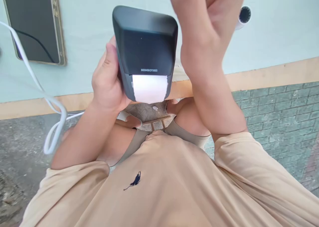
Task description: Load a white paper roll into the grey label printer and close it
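Dark grey plastic label printer (144, 47), white paper strip (149, 88) already fed out, untorn; left hand (107, 81) fingers wrap its side, right hand (199, 31) raised, fingers' state unclear.

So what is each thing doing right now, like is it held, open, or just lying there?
Dark grey boxy label printer: held up, lid shut, white paper strip sticking out of its slot.
Left hand: grip closed around the printer's side.
Right hand: raised beside the printer, grip unclear.
Dark gold-edged tablet: lying flat, screen off.
White cable: loose, looped.
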Demonstrator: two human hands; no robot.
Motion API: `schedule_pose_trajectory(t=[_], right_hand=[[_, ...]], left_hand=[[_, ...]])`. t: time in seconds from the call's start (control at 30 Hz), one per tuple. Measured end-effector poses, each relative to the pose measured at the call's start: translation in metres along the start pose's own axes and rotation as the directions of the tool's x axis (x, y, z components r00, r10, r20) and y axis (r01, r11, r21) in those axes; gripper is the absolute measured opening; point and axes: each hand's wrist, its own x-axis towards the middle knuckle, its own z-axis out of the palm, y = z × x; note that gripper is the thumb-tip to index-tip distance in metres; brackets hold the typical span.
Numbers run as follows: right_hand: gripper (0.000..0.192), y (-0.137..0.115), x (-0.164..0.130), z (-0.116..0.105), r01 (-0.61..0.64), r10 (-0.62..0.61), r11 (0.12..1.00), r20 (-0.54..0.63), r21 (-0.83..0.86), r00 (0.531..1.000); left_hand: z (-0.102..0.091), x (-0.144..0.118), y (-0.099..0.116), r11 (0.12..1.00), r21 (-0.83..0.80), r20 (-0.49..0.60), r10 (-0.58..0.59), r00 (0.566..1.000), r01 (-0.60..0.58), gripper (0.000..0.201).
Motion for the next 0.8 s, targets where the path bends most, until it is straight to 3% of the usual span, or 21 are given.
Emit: schedule_pose_trajectory(t=[0.03, 0.13, 0.3, 0.47, 0.67, 0.73, 0.8], right_hand=[[0.044, 0.000, -0.001, 0.004, 0.059, -0.054, 0.997, -0.077, 0.052, 0.996], [0.024, -0.001, -0.011, 0.005, 0.124, -0.123, 0.992, 0.091, -0.009, 0.988], [0.025, -0.001, -0.012, 0.000, 0.293, -0.236, 0.930, 0.250, -0.222, 0.939], [0.030, -0.005, -0.016, -0.006, 0.358, -0.283, 0.913, 0.328, -0.194, 0.901], [0.032, -0.029, -0.015, -0.017, 0.221, -0.045, 0.928, 0.499, -0.299, 0.865], [0.035, -0.029, -0.012, -0.018, 0.212, -0.056, 0.938, 0.487, -0.273, 0.872], [0.044, -0.024, -0.011, -0.018, 0.127, -0.019, 0.966, 0.430, -0.223, 0.903]], left_hand=[[-0.001, 0.000, 0.000, 1.000, 0.013, -0.009, 0.005, 1.000, -0.005, 0.038], [-0.002, -0.001, 0.001, 0.999, 0.036, -0.045, 0.001, 0.999, 0.000, 0.039], [0.000, 0.000, 0.001, 0.999, 0.011, -0.095, -0.049, 0.994, 0.050, 0.039], [-0.003, -0.005, 0.002, 0.998, 0.046, -0.072, -0.028, 0.997, 0.031, 0.032], [-0.004, -0.006, 0.000, 0.988, 0.153, -0.193, 0.022, 0.981, 0.007, 0.027], [-0.002, -0.004, 0.000, 0.991, 0.127, -0.164, -0.024, 0.986, 0.045, 0.027], [-0.001, -0.002, 0.002, 0.995, 0.081, -0.133, -0.053, 0.990, 0.065, 0.027]])
